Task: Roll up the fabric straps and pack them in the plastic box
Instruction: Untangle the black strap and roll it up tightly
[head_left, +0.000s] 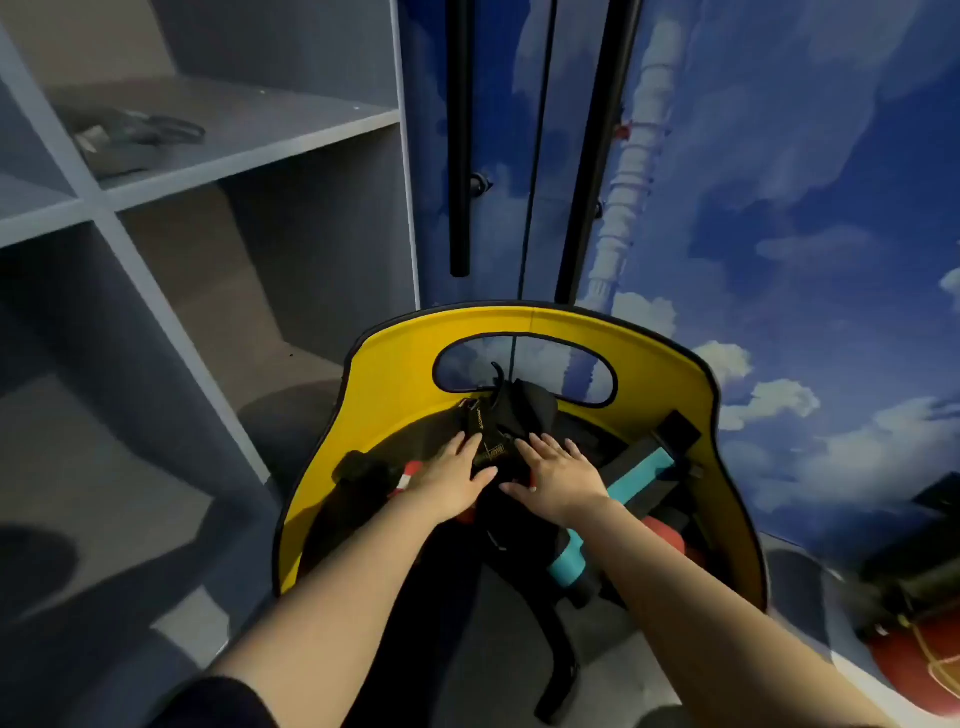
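Down in the yellow bin (395, 384), both hands lie flat on a heap of black straps (511, 415). Left hand (454, 480) has its fingers straight and slightly spread, palm down, fingertips on a black strap piece with yellow lettering; it grips nothing. Right hand (558, 475) is likewise spread and flat, pressing on the dark fabric just beside the left, thumbs nearly meeting at the centre of the heap.

Around the hands the bin is crowded: a teal and black band (641, 475) runs from 3 o'clock towards 5 o'clock under the right forearm, a red and white piece (408, 475) shows at 9 o'clock by the left wrist, and a black strap (558, 670) trails out over the near edge at 6 o'clock onto the floor. At 12 o'clock the bin's tall back wall rises with an oval handle cut-out, and its side walls curve close at 9 and 3 o'clock. Grey shelves (208, 156) stand at 10 o'clock; a sky-printed wall (805, 208) closes off 1 to 3 o'clock. Open floor lies at 7 o'clock.
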